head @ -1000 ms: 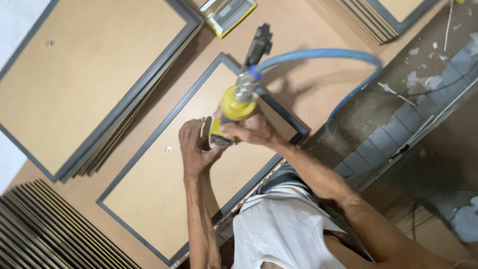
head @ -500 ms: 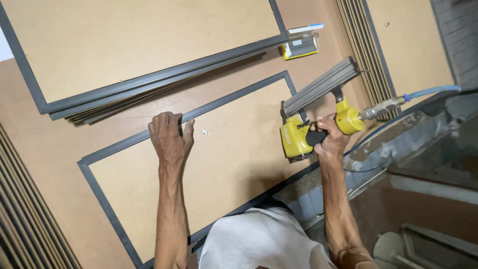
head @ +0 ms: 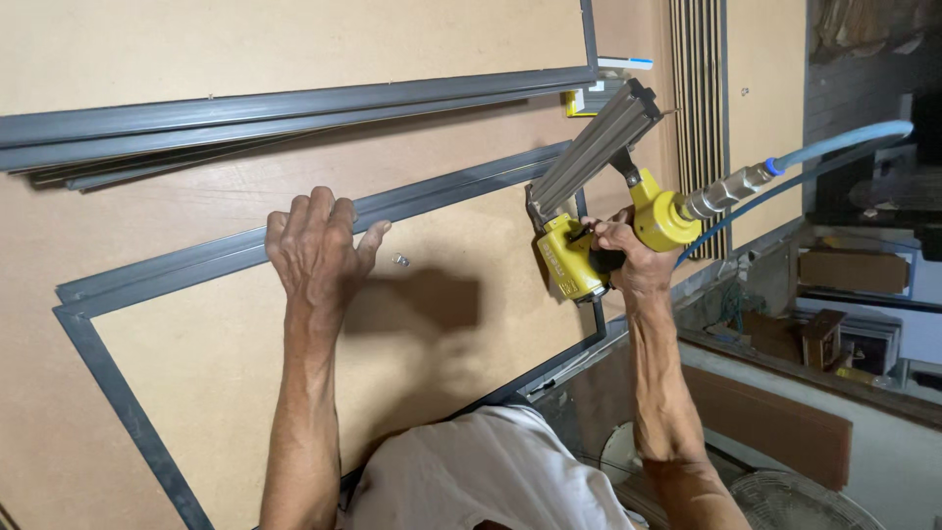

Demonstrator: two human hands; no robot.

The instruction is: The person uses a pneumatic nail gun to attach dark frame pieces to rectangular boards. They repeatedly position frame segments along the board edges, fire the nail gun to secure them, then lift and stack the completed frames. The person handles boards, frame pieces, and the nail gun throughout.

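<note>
Currently fastening the backing board (head: 245,373) into the grey frame (head: 461,186), judging by tool and grip.

Frame: lies flat on the brown bench (head: 39,412), face down, board seated inside its rails. Sits at the middle of the head view, directly in front of the white shirt (head: 491,471).

Staple gun (head: 574,255): yellow body, long grey magazine slanting up and away. Nose down on the frame's right-hand end, at the seam where board meets rail. Exact contact point hidden behind the gun body.

Right hand (head: 628,260): closed tight round the gun's handle, finger at the trigger area; cannot tell whether the trigger is pressed.

Left hand (head: 314,245): palm down and spread, fingertips over the far rail, pressing frame and board against the bench. Not clasping anything.

Small metal bit (head: 400,260): loose on the board, just beside the left hand.

Blue air hose (head: 834,142): runs from the gun's rear fitting off to the right, clear of the frame.

Stack of frames (head: 245,108): beyond the one in hand, near but apart. Bundle of strips (head: 699,98) further right.

Next move, as judged: calls for nose square on the seam, steady downward pressure from the left hand so the board stays seated, hose slack enough not to drag the gun off line. Fingers of the left hand well apart from the nose; good.
</note>
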